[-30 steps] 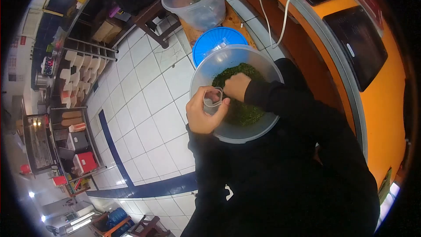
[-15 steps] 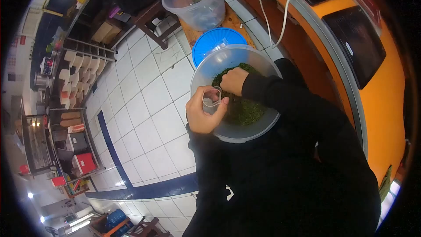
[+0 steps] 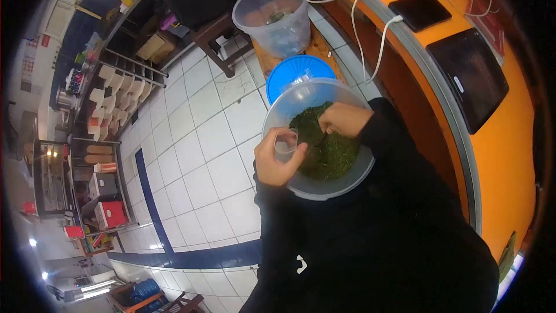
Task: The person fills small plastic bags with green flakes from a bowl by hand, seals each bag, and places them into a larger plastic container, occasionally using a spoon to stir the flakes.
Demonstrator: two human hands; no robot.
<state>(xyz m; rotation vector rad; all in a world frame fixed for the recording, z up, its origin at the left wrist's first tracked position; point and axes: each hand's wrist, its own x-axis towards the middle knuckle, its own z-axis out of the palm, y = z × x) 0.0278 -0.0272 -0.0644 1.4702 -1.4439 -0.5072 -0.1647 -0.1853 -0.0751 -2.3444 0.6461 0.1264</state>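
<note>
My left hand is closed around a small clear plastic cup, its mouth tipped toward me, at the left rim of a big translucent tub. Inside the tub lies a mass of finely chopped green leaves. My right hand reaches in over the leaves from the right. Its fingers are pinched together, and what they hold is too small or hidden to make out. A blue ridged lid sits just beyond the tub, partly covered by its rim.
A second translucent tub stands on a wooden bench behind the lid. On the right, an orange counter carries a black tablet, a smaller dark device and a white cable. A dark stool and metal shelves are at left.
My right hand has lifted and shifted right inside the tub, so its pinched fingers show. The left hand still holds the cup at the rim. The whole view has shifted slightly.
</note>
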